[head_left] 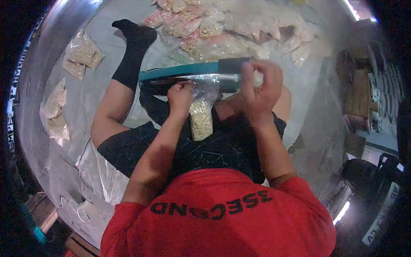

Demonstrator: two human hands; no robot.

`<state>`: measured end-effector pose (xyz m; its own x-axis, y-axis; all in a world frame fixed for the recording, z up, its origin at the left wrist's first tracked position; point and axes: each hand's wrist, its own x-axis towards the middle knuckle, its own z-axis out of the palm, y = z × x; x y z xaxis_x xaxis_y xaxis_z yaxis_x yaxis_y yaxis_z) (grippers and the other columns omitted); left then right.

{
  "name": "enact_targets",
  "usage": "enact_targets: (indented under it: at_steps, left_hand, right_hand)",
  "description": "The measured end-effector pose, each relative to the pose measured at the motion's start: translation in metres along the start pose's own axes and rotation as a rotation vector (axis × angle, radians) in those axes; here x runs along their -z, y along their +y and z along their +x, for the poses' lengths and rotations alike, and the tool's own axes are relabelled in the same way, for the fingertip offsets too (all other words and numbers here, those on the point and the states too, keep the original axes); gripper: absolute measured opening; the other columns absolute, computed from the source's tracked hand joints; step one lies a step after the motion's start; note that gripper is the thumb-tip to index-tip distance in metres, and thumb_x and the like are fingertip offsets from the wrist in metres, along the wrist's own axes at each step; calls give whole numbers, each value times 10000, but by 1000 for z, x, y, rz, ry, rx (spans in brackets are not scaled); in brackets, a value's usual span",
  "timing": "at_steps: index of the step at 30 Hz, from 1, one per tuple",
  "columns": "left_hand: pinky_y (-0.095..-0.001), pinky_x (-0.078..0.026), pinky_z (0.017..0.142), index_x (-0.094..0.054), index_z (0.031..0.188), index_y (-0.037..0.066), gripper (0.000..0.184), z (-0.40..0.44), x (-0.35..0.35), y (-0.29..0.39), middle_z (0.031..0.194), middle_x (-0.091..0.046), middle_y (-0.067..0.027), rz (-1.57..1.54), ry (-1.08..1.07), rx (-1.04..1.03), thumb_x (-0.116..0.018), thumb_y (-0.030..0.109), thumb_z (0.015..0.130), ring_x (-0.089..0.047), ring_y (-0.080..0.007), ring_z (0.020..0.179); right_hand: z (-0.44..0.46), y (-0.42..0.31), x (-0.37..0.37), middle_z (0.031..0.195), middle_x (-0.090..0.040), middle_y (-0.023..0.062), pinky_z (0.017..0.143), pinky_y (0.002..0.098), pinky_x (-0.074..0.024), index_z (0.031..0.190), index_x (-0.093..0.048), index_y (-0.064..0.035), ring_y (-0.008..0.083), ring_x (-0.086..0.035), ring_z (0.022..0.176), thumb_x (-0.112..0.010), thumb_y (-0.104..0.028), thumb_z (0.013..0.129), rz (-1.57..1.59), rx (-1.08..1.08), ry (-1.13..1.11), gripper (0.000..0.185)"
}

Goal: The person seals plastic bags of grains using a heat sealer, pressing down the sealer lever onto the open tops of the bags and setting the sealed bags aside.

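Note:
A clear plastic bag [201, 120] packed with pale, small pieces hangs upright over the lap. My left hand [180, 97] pinches its gathered upper part at the left side. The bag's top reaches the long teal hand sealer [182, 70], which lies across in front of my legs with a dark grey section at its right end. Beside that end is my right hand [263, 88], thumb and forefinger curved apart with a gap between them. The forefinger's tip overlaps the grey section; whether it touches cannot be made out.
Many filled clear bags [188, 25] are heaped on the grey floor sheet [85, 107] ahead. More filled bags [83, 53] lie to the left, some lower down [56, 109]. A black-socked foot [135, 34] extends ahead-left. Wooden pieces [359, 98] stand at the right.

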<state>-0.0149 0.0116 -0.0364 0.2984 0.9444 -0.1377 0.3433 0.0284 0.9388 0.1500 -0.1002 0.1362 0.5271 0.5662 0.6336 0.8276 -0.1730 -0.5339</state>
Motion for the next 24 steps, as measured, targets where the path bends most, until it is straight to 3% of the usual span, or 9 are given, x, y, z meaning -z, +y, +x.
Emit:
enact_targets:
  at_steps: [2, 6, 9, 11, 18, 20, 24]
  left_hand:
    - [-390, -514, 728, -753, 905, -19, 296, 3, 3, 3, 852, -738, -201, 68, -13, 13, -685, 269, 905, -714, -295, 792]
    - [-404, -516, 703, -745, 908, -30, 299, 4, 5, 16, 848, -733, -213, 28, -25, 232, -690, 264, 889, -715, -315, 778]
    - [-412, -517, 691, -736, 896, -35, 274, -3, 8, 23, 799, -715, -220, -15, -27, 231, -660, 227, 870, -717, -310, 755]
    - [-406, -519, 694, -740, 907, -24, 262, -4, 7, 23, 801, -718, -211, -13, -18, 230, -647, 219, 876, -715, -293, 749]
    - [-368, -522, 725, -745, 982, 8, 238, 0, 0, 2, 836, -728, -176, -92, -45, 219, -634, 202, 900, -694, -254, 738]
    - [-367, -524, 733, -745, 982, 7, 227, -1, 4, 15, 841, -730, -177, -100, -46, 245, -643, 195, 907, -697, -258, 749]
    - [-357, -527, 748, -742, 984, -1, 203, 0, 7, 18, 850, -739, -162, -101, -66, 298, -668, 176, 921, -699, -225, 773]
  right_hand:
    - [33, -4, -13, 888, -665, 145, 811, 477, -444, 987, -680, -64, 365, -614, 824, -665, -308, 927, -26, 182, -44, 252]
    - [17, 36, -58, 901, -691, 159, 862, 503, -428, 966, -713, -76, 383, -635, 867, -624, -358, 942, -194, 188, -256, 297]
    - [-3, 56, -73, 908, -706, 179, 841, 507, -450, 940, -737, -66, 392, -656, 876, -576, -387, 959, -291, 108, -344, 359]
    - [-5, 63, -78, 900, -708, 199, 814, 531, -472, 922, -743, -42, 404, -666, 857, -542, -376, 973, -323, -78, -585, 394]
    - [-12, 79, -97, 942, -691, 222, 824, 512, -486, 971, -710, -13, 431, -639, 901, -503, -294, 998, -305, -83, -543, 350]
    - [-16, 86, -102, 905, -692, 205, 794, 525, -498, 940, -707, -16, 414, -654, 841, -541, -283, 964, -280, -6, -471, 315]
    - [-19, 91, -108, 949, -691, 192, 823, 502, -502, 985, -696, -19, 400, -651, 885, -553, -255, 950, -268, -10, -472, 279]
